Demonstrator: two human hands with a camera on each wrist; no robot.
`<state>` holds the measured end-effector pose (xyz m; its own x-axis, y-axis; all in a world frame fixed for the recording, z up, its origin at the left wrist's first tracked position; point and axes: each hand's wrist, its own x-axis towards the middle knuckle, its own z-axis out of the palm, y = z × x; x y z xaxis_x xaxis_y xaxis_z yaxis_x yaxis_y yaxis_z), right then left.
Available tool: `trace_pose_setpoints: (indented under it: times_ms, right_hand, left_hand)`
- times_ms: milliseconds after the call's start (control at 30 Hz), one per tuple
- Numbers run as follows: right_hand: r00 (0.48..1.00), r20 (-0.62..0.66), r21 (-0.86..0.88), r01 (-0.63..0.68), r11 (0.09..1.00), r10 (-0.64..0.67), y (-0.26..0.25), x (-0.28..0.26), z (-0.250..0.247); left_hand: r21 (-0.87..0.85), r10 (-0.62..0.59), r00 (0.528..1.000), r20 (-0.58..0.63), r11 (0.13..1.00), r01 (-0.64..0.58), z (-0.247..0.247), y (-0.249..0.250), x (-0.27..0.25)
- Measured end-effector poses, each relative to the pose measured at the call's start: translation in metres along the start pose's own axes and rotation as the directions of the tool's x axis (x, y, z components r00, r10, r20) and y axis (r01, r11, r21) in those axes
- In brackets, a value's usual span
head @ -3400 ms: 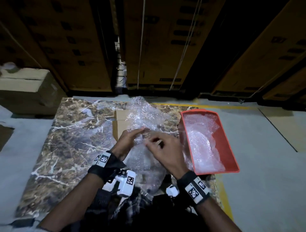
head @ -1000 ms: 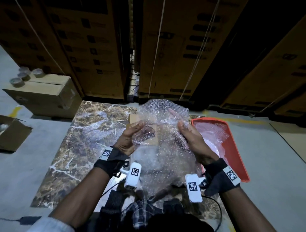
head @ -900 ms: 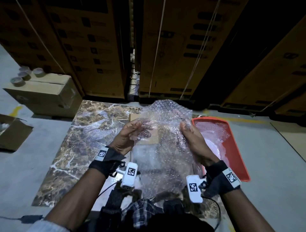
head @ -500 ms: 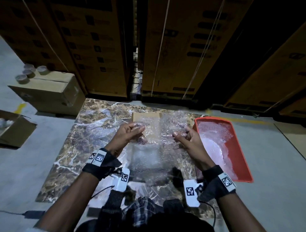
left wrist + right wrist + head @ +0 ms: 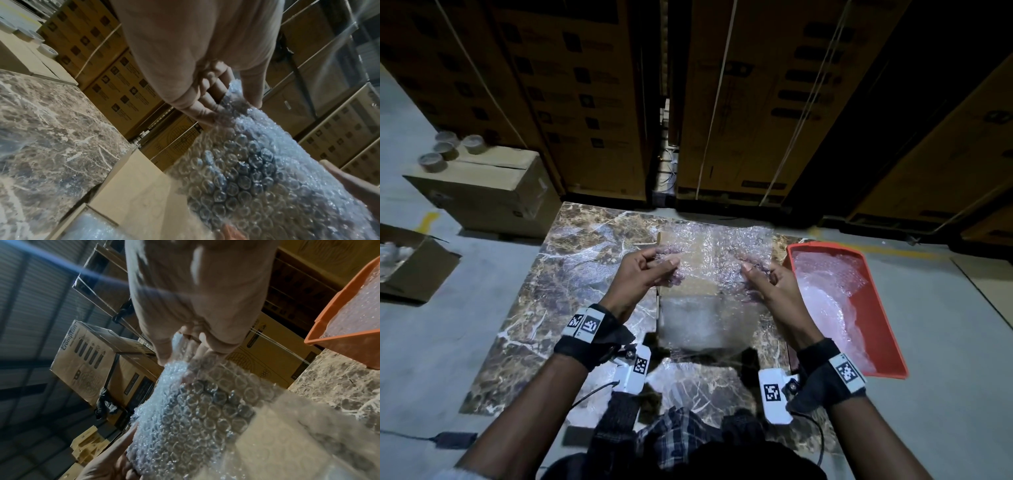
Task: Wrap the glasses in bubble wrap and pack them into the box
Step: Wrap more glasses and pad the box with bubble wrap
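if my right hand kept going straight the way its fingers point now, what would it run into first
The bubble wrap sheet your right hand already pinches at its edge. Past that, probably the cardboard box seen through the wrap, on the marble table, though the depth between them is unclear.

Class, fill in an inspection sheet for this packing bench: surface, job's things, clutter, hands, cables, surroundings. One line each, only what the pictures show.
Surface: marbled brown slab, lying on a grey floor.
Job's things: bubble wrap sheet held spread above a small cardboard box; no glasses can be made out.
Clutter: red tray holding more wrap, at the slab's right edge.
Hands: left hand and right hand each pinch a side of the sheet.
Cables: a thin black cable runs from the right wrist camera; another lies on the floor.
Surroundings: stacked cartons behind; tape rolls on a box to the left.
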<state>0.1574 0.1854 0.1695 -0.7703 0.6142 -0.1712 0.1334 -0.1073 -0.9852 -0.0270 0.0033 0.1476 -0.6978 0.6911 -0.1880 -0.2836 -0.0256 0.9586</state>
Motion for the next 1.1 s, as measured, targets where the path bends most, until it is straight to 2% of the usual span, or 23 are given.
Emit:
trace_pose_setpoints:
  times_ms: [233, 533, 700, 833, 900, 1033, 1100]
  right_hand:
    - [0.996, -0.088, 0.012, 0.007, 1.000, -0.006, 0.006, 0.009, -0.005]
    - [0.998, -0.063, 0.083, -0.015, 0.996, 0.020, 0.007, 0.014, -0.011]
    - [0.999, -0.047, -0.007, 0.014, 1.000, -0.014, 0.008, 0.016, -0.012]
    - [0.997, -0.043, -0.087, 0.066, 0.994, -0.070, 0.010, 0.016, -0.009]
    - [0.995, -0.033, -0.070, 0.096, 0.993, -0.098, 0.009, 0.015, -0.008]
    - [0.992, -0.053, -0.081, 0.110, 0.991, -0.115, 0.000, 0.009, -0.004]
    - [0.988, -0.049, -0.107, 0.142, 0.984, -0.148, -0.002, 0.008, -0.002]
  left_hand:
    - [-0.024, 0.007, 1.000, 0.001, 1.000, -0.007, -0.005, 0.003, 0.001]
    - [-0.048, 0.029, 0.998, 0.047, 0.998, -0.027, -0.015, 0.006, 0.006]
    - [-0.047, 0.008, 0.999, 0.043, 0.999, -0.006, -0.014, 0.006, 0.009]
    - [-0.157, 0.015, 0.999, 0.044, 0.988, -0.008, -0.013, 0.005, 0.008]
    - [-0.193, -0.001, 1.000, 0.026, 0.981, 0.006, -0.013, 0.004, 0.006]
    - [-0.076, 0.013, 1.000, -0.024, 0.997, -0.014, -0.014, 0.006, 0.006]
    - [-0.076, 0.031, 0.999, -0.016, 0.997, -0.032, -0.014, 0.007, 0.005]
